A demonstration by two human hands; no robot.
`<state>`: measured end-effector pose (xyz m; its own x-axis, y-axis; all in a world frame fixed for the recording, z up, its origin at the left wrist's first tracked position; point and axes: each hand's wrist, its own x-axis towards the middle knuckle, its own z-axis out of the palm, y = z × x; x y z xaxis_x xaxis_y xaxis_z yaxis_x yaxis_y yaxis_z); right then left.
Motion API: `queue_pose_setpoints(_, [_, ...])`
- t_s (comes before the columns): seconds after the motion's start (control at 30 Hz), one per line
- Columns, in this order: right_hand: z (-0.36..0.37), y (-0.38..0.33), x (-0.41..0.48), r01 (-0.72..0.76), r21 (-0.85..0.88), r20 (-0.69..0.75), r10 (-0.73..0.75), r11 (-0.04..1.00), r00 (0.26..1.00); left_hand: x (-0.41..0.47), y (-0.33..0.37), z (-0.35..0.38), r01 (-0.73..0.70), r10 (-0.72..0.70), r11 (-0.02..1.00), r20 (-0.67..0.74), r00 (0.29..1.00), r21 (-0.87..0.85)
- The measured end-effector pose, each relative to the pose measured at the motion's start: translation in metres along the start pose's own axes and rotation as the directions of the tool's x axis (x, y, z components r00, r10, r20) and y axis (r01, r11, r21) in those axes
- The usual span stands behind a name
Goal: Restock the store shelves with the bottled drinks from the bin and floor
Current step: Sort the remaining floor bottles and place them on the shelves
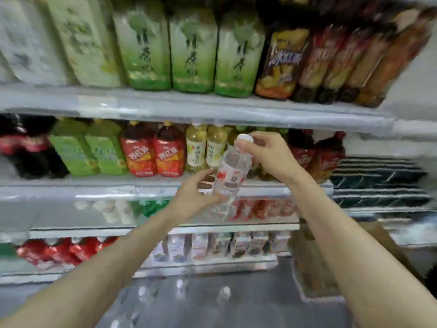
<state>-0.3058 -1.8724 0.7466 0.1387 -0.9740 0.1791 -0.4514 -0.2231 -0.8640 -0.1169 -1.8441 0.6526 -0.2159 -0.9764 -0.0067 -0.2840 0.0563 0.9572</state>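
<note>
I see R grip (pixel 267 152) pinching water bottle (pixel 233 171) at neck, L grip (pixel 196 197) clasping its base, tilted before tea-stocked shelf (pixel 94 188).

Our right hand (pixel 267 152) grips the clear water bottle (pixel 233 171) at the neck, just under its white cap. Our left hand (pixel 196 197) curls round its lower end. The bottle is tilted, cap up and to the right, in front of the pale yellow bottles (pixel 203 147) on the shelf (pixel 94 190). Blurred white-capped bottles (pixel 181 284) stand on the floor below. A cardboard box (pixel 307 268) sits at right.
</note>
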Motion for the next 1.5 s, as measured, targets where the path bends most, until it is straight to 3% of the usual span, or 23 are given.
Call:
queue_pose_setpoints(0.17, [-0.042,-0.132,0.035,0.260,-0.078,-0.064,-0.265,0.963,0.962,-0.002,0.116,-0.051,-0.243,0.248,0.968,-0.078,0.965,0.069])
queue_pose_setpoints(0.3, [-0.067,-0.222,0.051,0.434,-0.131,-0.107,-0.448,0.892,0.888,-0.003,0.192,-0.084,-0.371,0.397,0.916,-0.220,0.891,0.149])
queue_pose_setpoints(0.43, [-0.082,-0.288,0.061,0.525,-0.155,-0.144,-0.545,0.837,0.826,-0.006,0.248,-0.113,-0.453,0.490,0.871,-0.311,0.814,0.188])
queue_pose_setpoints(0.57, [-0.086,-0.324,0.069,0.628,-0.196,-0.143,-0.655,0.753,0.742,-0.005,0.284,-0.136,-0.505,0.528,0.848,-0.334,0.781,0.159])
queue_pose_setpoints(0.63, [-0.090,-0.339,0.078,0.636,-0.203,-0.101,-0.662,0.745,0.743,-0.001,0.301,-0.151,-0.510,0.546,0.837,-0.353,0.760,0.199])
queue_pose_setpoints(0.83, [-0.088,-0.358,0.103,0.551,0.055,0.084,-0.553,0.833,0.829,0.011,0.338,-0.194,-0.562,0.603,0.796,-0.369,0.707,0.224])
queue_pose_setpoints(0.93, [-0.082,-0.366,0.122,0.535,0.099,0.132,-0.544,0.839,0.829,0.023,0.351,-0.215,-0.600,0.628,0.774,-0.364,0.688,0.203])
queue_pose_setpoints(1.07, [-0.078,-0.378,0.145,0.595,0.088,0.052,-0.600,0.799,0.798,0.047,0.362,-0.238,-0.608,0.646,0.762,-0.325,0.690,0.223])
queue_pose_setpoints(1.23, [-0.066,-0.387,0.179,0.614,-0.005,-0.080,-0.613,0.789,0.786,0.076,0.367,-0.252,-0.579,0.702,0.712,-0.399,0.590,0.397])
queue_pose_setpoints(1.5, [-0.051,-0.385,0.226,0.557,-0.070,-0.224,-0.557,0.828,0.800,0.118,0.348,-0.258,-0.497,0.716,0.698,-0.481,0.506,0.516])
